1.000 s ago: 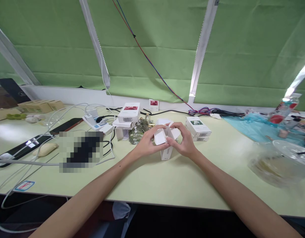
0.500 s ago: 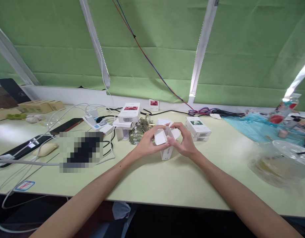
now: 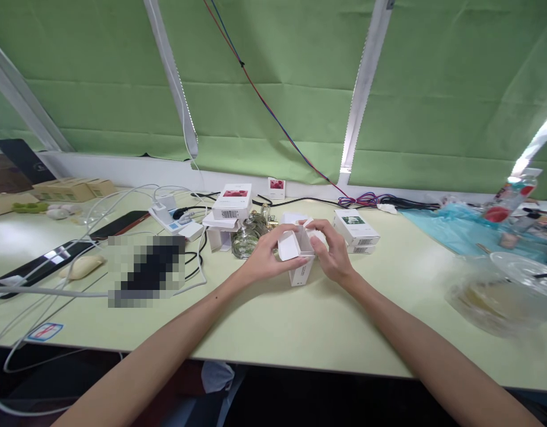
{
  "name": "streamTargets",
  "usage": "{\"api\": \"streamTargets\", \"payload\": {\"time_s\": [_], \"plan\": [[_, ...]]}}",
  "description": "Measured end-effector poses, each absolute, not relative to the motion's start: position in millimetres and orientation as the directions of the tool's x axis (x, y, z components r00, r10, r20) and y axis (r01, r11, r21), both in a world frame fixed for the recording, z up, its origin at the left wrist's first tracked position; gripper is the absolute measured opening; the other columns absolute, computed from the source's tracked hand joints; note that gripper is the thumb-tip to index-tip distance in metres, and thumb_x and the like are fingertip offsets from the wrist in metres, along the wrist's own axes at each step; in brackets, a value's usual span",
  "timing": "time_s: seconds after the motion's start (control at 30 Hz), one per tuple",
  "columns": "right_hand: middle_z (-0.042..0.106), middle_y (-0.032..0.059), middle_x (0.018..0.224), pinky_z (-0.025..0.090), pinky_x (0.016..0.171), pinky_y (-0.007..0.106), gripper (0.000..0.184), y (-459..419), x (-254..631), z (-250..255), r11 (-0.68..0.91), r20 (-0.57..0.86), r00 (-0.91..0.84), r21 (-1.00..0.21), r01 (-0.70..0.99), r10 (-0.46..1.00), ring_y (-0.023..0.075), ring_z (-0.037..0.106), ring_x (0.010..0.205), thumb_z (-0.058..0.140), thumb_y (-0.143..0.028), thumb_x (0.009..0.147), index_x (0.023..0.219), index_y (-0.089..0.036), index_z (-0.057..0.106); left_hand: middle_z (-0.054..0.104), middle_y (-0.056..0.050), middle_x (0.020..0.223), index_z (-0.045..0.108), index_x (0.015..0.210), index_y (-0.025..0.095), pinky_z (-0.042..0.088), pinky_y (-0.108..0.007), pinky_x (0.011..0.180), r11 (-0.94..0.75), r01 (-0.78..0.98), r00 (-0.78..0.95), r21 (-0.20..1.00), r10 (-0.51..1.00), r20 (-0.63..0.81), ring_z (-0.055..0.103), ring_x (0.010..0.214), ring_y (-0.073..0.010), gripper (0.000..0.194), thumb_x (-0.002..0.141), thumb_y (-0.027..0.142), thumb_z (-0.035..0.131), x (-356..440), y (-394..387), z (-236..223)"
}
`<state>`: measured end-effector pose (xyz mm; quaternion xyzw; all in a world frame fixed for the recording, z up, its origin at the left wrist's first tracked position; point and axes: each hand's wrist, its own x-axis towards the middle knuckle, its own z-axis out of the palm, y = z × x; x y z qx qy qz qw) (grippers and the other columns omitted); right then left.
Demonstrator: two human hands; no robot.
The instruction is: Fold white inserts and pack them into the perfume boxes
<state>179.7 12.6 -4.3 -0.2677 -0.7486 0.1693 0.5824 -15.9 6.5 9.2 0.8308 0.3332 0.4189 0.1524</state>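
Observation:
A small white carton [image 3: 300, 270] stands upright on the pale green table [image 3: 273, 320], its top flaps open. My left hand [image 3: 265, 258] grips its left side, fingers curled round a raised flap. My right hand [image 3: 331, 252] holds the right side, fingertips pressing on the top flaps. Just behind my left hand stand some glass perfume bottles [image 3: 249, 234].
White boxes [image 3: 231, 204] are stacked at back left, two more white boxes [image 3: 356, 228] at back right. Cables and a charger [image 3: 171, 219] spread to the left with phones [image 3: 117, 225]. A clear plastic container [image 3: 496, 293] sits at right, blue plastic [image 3: 451, 225] behind it.
My right hand's fingers have shifted slightly inward over the carton's top flaps. The carton and my left hand stay almost where they were.

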Motion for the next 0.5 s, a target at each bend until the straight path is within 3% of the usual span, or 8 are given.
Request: {"api": "streamTargets", "payload": {"time_s": [0.5], "plan": [[0.066, 0.0106, 0.118, 0.049, 0.098, 0.046, 0.024, 13.5, 178.7, -6.1, 0.814, 0.803, -0.145, -0.552, 0.181, 0.578, 0.0266, 0.061, 0.116, 0.050, -0.045, 0.098, 0.108, -0.025, 0.057, 0.064, -0.009, 0.128, 0.056, 0.124, 0.024, 0.052, -0.034, 0.089, -0.728, 0.421, 0.429, 0.541, 0.685, 0.588, 0.064, 0.107, -0.0246, 0.054, 0.080, 0.049, 0.074, -16.3, 6.9, 8.3]]}}
